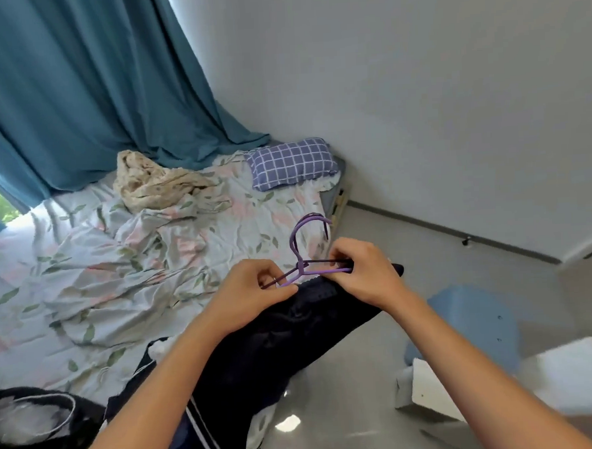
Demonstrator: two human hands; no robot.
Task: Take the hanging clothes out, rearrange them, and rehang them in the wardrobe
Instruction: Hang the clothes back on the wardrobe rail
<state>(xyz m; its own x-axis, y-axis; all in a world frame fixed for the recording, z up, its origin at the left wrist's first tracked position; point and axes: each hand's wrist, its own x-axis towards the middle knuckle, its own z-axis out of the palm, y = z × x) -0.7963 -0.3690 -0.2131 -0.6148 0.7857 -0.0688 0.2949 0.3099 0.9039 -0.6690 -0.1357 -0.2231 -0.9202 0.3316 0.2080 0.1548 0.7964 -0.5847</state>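
Note:
Two purple hangers (303, 255) are held together in front of me, hooks curving up over the bed's corner. My left hand (253, 291) pinches their left shoulder ends. My right hand (362, 272) grips the right ends. A dark navy garment (283, 338) with white side stripes hangs beneath the hangers and drapes down between my forearms. How it sits on the hangers is hidden by my hands.
A bed (94, 269) with a rumpled floral sheet fills the left, carrying a cream cloth (148, 184) and a checked blue pillow (291, 162). Teal curtains (85, 91) hang behind. A blue stool (474, 321) and white furniture (570, 374) stand right. Dark clothes (31, 427) lie lower left.

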